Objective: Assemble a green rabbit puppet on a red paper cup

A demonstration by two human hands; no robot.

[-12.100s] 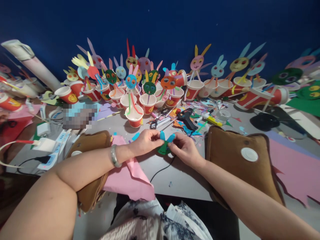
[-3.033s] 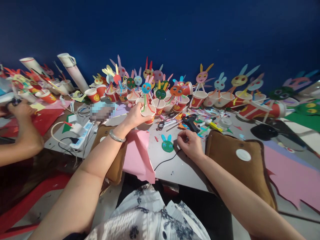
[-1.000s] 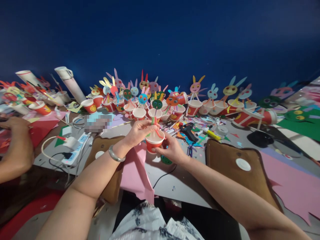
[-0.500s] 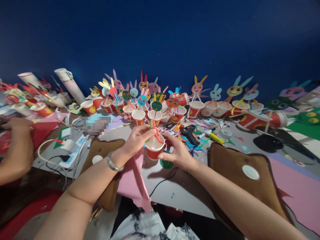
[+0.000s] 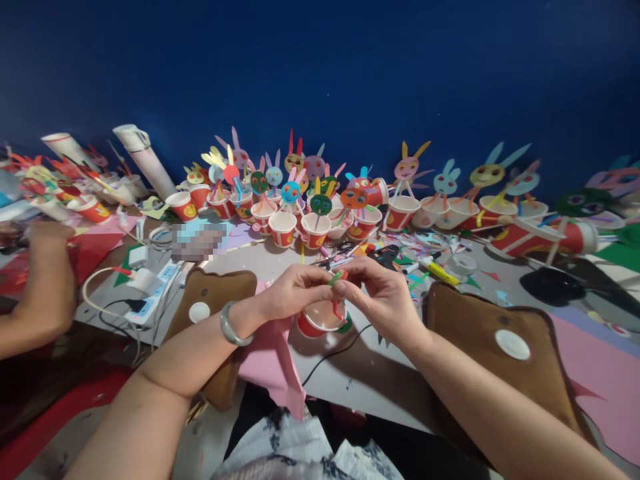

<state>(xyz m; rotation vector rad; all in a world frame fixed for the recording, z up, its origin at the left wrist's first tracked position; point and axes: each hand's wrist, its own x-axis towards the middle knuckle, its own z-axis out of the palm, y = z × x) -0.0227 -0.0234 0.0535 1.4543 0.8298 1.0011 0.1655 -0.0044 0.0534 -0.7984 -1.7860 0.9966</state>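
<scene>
Both of my hands meet over the table. My left hand point(image 5: 294, 291) and my right hand point(image 5: 384, 299) pinch a green and red paper strip point(image 5: 337, 277) between thumbs and fingertips. A red part of it hangs down over a red and white paper cup point(image 5: 311, 325), which stands just below the hands. My fingers and the strip cover part of the cup's mouth. A bit of green paper point(image 5: 346, 324) shows beside the cup on the right. Pink paper point(image 5: 273, 357) lies under and in front of my left wrist.
Behind stand several paper cups with paper rabbit heads point(image 5: 291, 192). A black glue gun point(image 5: 385, 256), a yellow marker point(image 5: 442, 271) and paper scraps lie beyond my right hand. Brown cushions point(image 5: 465, 347) flank me. A power strip point(image 5: 153, 297) and another person's arm point(image 5: 47, 287) are left.
The cup, held between both hands before, now stands lower on the table. My hands have come together above it at the green and red strip. The view has shifted slightly.
</scene>
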